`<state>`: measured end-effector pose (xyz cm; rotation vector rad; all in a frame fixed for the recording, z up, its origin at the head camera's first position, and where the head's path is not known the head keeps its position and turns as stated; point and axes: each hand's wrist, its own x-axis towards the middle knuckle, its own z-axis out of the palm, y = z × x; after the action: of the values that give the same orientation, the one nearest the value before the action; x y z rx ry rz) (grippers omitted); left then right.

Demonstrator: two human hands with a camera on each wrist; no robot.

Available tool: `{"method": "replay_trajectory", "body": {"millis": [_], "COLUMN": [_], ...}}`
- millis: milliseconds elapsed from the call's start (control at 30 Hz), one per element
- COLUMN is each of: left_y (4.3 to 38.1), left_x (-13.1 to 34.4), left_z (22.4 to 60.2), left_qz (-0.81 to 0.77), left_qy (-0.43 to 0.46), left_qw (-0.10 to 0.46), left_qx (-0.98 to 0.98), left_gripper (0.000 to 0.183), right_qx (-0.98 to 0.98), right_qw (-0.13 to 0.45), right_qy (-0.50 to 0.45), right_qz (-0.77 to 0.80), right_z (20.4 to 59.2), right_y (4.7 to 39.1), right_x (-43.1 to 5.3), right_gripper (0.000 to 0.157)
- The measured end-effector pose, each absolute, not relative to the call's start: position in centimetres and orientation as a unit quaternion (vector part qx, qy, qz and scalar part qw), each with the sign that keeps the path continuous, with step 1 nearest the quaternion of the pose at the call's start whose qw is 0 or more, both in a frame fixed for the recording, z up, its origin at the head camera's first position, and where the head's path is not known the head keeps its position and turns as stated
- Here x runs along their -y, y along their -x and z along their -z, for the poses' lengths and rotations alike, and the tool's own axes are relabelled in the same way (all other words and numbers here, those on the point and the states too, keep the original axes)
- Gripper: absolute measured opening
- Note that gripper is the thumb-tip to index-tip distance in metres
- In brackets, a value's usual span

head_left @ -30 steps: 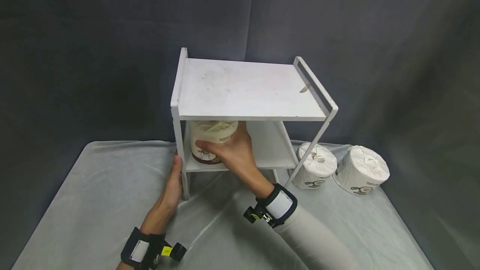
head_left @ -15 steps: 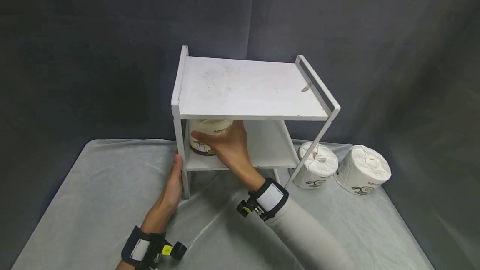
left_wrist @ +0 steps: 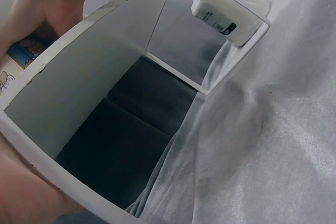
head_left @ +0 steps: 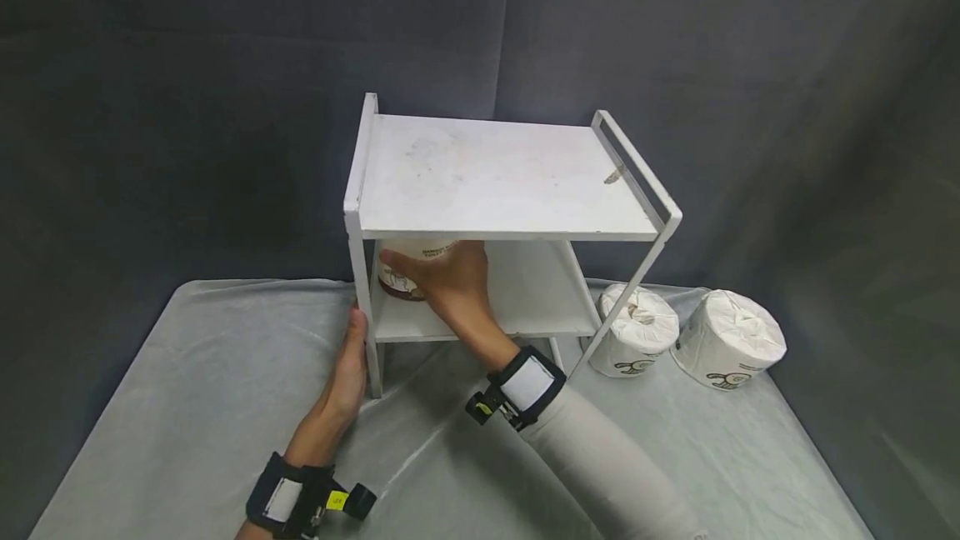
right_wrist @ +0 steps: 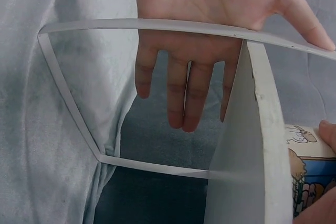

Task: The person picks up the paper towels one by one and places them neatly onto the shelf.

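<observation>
Wrapped roll [head_left: 401, 282] over the rack's lower shelf [head_left: 528, 298], within the right grip [head_left: 453, 286].
The right grip is clamped on the roll, thumb across its front (its fingertips are hidden from me, as is whether the base touches the shelf). I'd ease it along level, wrist low beneath the top board [head_left: 495, 182]. Left of it, the straight-fingered left grip [head_left: 347, 369] rests against the rack leg [head_left: 363, 298], usefully steadying, I judge. Well right, two more rolls [head_left: 639, 327] stand on the table [head_left: 217, 415].
</observation>
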<state>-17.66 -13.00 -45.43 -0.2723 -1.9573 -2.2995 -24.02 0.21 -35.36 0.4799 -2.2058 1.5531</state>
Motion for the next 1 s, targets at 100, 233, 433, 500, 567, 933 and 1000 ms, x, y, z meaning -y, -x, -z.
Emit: {"method": "replay_trajectory", "body": {"millis": [100,233,433,500,567,933,1000], "left_y": [17.7,17.7,17.7,17.7,17.7,17.6,17.6], "left_x": [13.0,13.0,12.9,12.9,12.9,12.8,12.8], "left_z": [45.5,45.4,45.5,45.5,45.5,45.3,45.2], "left_qz": [0.758,0.757,0.761,0.761,0.760,0.755,0.754], "left_qy": [0.090,0.095,0.089,0.086,0.086,0.084,0.083], "left_qw": [0.055,0.057,0.058,0.057,0.054,0.048,0.047], "left_qx": [0.644,0.644,0.640,0.641,0.642,0.649,0.650], "left_gripper": [0.081,0.081,0.082,0.082,0.082,0.081,0.079], "right_qx": [0.785,0.792,0.790,0.788,0.787,0.796,0.795], "right_qw": [0.205,0.210,0.224,0.227,0.227,0.212,0.203], "right_qy": [-0.174,-0.171,-0.176,-0.179,-0.180,-0.174,-0.174], "right_qz": [-0.558,-0.547,-0.543,-0.544,-0.544,-0.540,-0.544], "right_z": [34.4,35.8,36.9,36.9,36.9,37.0,37.0], "right_y": [23.4,24.9,26.3,26.4,26.5,26.4,26.3], "right_x": [0.1,0.2,0.4,0.5,0.6,0.3,0.2], "right_gripper": [0.090,0.092,0.093,0.093,0.092,0.093,0.092]}}
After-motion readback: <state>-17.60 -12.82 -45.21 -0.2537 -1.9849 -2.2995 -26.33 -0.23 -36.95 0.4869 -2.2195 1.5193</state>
